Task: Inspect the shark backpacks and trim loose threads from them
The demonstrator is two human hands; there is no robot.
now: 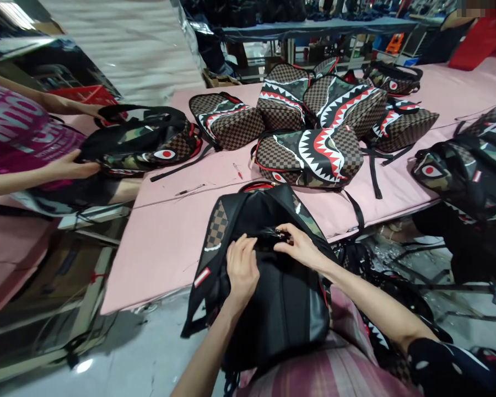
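Note:
A black backpack (289,292) with checkered and camouflage side panels leans against the pink table's near edge, its back panel and straps towards me. My left hand (243,267) is closed at the upper back panel, fingers bent together on the black fabric. Beside it, my right hand (300,245) is closed too, thumb and fingers pinching the backpack at a dark, shiny part near an opening. Whether that part is a zipper or a fold, I cannot make out. A wide shoulder strap (209,275) with a small red-and-white label hangs on the left.
Several shark-mouth backpacks (310,157) lie across the pink table (165,237). At left, a person (33,138) handles another backpack (149,140). A pen (190,190) lies on the table. More backpacks (458,171) are piled at right, and some hang below the table edge.

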